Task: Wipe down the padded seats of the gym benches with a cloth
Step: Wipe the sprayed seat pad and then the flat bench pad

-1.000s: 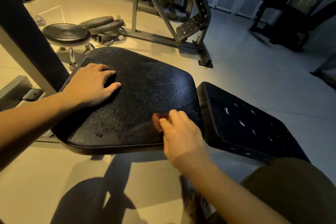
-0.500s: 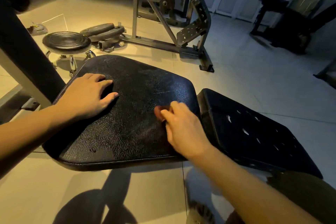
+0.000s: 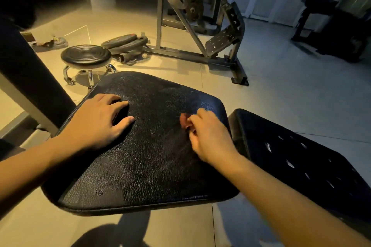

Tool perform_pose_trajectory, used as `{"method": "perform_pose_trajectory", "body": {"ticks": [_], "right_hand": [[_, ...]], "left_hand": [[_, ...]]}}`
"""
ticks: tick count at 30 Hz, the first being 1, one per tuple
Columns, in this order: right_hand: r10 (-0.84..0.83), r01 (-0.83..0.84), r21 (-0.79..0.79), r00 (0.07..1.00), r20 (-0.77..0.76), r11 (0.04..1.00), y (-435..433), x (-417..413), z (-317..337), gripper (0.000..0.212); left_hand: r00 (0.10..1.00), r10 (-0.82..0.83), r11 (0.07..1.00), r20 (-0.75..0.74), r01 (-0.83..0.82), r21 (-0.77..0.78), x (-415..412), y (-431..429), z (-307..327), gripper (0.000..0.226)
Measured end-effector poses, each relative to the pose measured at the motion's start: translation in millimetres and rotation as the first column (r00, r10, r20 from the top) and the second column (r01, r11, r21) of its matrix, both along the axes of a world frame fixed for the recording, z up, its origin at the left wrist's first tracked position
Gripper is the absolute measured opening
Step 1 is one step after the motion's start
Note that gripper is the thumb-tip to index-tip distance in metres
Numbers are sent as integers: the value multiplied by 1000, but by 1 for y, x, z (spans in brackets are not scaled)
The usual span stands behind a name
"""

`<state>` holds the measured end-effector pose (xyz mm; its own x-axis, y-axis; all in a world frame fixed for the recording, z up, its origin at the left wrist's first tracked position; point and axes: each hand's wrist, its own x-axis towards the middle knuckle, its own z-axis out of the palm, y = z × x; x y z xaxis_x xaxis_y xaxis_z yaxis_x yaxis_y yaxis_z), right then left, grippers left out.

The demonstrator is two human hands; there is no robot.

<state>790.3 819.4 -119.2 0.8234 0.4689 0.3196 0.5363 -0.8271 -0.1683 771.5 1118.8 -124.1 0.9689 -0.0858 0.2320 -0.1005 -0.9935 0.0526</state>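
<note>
**Both hands on the seat pad (image 3: 152,156)**

Beyond it on the tiled floor stand a round ribbed stool (image 3: 86,56), stacked weight plates (image 3: 124,41) and a steel machine frame (image 3: 192,56). A second pad (image 3: 301,158) with small tears sits just to its right. Your left hand (image 3: 96,122) lies flat, fingers relaxed, on the seat's left side. Your right hand (image 3: 208,136) curls round a small reddish cloth (image 3: 183,120) near the right edge. The seat is black, grained and round-cornered.

L hand (image 3: 96,120) flat, R fingers (image 3: 199,120) curled
</note>
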Motion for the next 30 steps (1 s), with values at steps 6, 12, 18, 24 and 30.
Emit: {"method": "perform_pose_trajectory", "body": {"ticks": [6, 12, 18, 24, 30], "right_hand": [[1, 9, 100, 995, -101, 995, 11, 25, 14, 26], [-86, 86, -20, 996, -25, 996, 7, 73, 4, 29], [196, -194, 32, 975, -107, 981, 40, 53, 8, 31], [-290, 299, 66, 951, -111, 952, 15, 139, 9, 22], [-187, 248, 351, 962, -199, 903, 62, 156, 39, 20]], "left_hand": [[1000, 4, 1000, -1, -4, -11, 3, 2, -5, 78], [1000, 13, 1000, 3, -13, -23, 3, 2, -6, 76], [1000, 19, 1000, 5, -19, -22, 4, 1, -5, 76], [999, 33, 999, -5, -33, -20, 3, -1, -4, 74], [999, 34, 999, -2, -34, -37, 2, -1, -3, 74]]}}
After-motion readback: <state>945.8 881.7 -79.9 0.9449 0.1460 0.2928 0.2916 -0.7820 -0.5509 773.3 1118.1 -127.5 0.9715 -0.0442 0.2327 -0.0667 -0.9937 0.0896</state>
